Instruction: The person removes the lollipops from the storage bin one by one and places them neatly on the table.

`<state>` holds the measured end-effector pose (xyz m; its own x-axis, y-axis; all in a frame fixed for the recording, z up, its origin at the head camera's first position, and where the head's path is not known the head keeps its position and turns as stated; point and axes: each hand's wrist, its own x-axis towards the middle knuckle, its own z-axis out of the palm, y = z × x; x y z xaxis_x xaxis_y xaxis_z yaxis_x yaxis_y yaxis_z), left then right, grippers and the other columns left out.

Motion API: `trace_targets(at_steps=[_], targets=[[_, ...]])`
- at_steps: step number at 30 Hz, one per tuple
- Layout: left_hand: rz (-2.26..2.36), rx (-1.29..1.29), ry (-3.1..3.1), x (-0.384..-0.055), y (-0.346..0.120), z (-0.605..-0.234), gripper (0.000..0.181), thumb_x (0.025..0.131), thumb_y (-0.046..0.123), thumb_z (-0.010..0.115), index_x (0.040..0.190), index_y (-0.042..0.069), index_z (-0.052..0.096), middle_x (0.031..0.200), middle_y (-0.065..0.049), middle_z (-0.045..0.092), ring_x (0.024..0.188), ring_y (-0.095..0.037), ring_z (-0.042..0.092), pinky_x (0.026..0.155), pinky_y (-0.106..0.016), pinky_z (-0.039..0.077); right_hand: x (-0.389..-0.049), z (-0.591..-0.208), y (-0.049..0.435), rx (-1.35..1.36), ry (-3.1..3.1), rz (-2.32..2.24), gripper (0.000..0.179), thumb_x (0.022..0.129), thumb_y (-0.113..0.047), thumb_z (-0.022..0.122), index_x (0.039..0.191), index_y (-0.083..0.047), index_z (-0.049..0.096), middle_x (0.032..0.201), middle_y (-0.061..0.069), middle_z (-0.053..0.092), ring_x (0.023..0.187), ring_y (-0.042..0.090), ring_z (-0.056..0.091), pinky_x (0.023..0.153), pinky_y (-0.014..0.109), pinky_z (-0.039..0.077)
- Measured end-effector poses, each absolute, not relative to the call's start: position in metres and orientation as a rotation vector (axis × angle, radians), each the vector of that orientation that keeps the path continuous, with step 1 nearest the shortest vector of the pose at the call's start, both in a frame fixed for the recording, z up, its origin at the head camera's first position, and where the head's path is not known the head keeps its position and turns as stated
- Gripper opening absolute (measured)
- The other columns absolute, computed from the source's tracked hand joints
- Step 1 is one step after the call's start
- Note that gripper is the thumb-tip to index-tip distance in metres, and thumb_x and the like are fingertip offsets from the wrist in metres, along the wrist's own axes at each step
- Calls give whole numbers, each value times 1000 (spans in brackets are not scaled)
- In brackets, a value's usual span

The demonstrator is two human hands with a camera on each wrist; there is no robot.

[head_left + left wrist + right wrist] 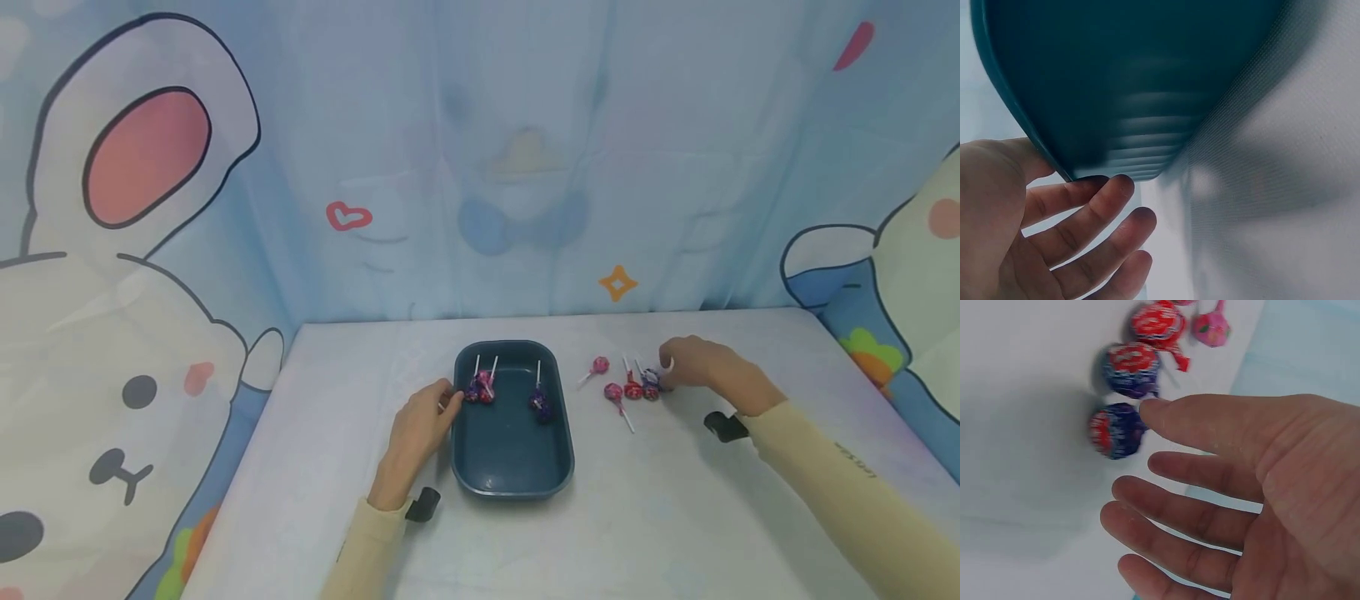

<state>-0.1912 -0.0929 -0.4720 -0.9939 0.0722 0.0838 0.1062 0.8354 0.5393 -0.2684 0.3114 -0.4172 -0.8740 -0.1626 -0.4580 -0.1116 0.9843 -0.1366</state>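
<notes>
We're seeing blue-red lollipops [652, 392] lying right of center in head view — just left of right hand [705, 372], nearer one. Visible stick is pointing up-frame, leaning slightly left. Right hand is hanging loosely spread, thumb apart, gripping nothing; we're not telling contact. Left hand [420, 421] is pinching tray's [513, 462] left rim — lollipops lying well right of it.

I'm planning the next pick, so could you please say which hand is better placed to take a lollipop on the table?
The right hand, I'd judge: it is beside the purple-and-red lollipops, while the left hand, farther off, grips the blue tray.
</notes>
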Motion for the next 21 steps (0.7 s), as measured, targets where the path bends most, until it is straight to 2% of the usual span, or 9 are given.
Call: trace_targets(at_steps=[11, 21], targets=[[-840, -176, -2926, -191, -94, -473, 25, 92, 42, 47, 90, 19, 59, 88, 3, 65, 72, -9, 59, 59, -26, 45, -270, -400, 298, -253, 2654, -160, 45, 82, -31, 66, 113, 0, 56, 108, 19, 59, 89, 29, 54, 75, 48, 46], [-840, -173, -2927, -191, -93, -472, 24, 92, 41, 48, 90, 19, 59, 87, 3, 65, 70, -9, 58, 58, -25, 44, -270, -386, 276, -336, 2725, -109, 44, 81, -33, 67, 111, -2, 57, 101, 14, 61, 82, 23, 56, 73, 44, 48]])
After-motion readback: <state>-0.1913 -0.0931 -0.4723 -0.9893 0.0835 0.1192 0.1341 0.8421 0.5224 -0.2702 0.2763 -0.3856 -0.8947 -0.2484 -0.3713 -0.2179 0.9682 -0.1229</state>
